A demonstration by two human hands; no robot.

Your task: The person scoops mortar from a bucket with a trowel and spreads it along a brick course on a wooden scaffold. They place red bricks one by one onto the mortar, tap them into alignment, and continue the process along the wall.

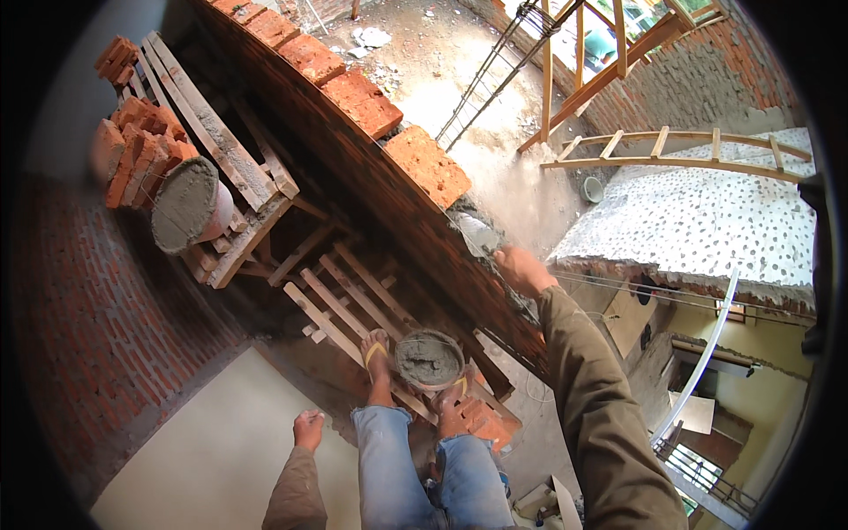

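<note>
My right hand (523, 269) is closed round the handle of a trowel, mostly hidden in my grip. The trowel's pale blade (480, 236) lies at the top of the brick wall (353, 190), against wet mortar just past the last laid brick (427, 165). My left hand (307, 429) hangs low by my left leg with its fingers curled in, and nothing shows in it. Between my feet, on wooden slats, stands a bucket of mortar (429, 358) with a hollow scooped in its middle.
At left, a wooden scaffold (252, 238) carries stacked bricks (141, 146) and a second mortar bucket (185, 205). Loose bricks (481, 422) lie by my right foot. Beyond the wall are steel rebar (495, 71) and a wooden ladder (662, 146). A drop opens at lower right.
</note>
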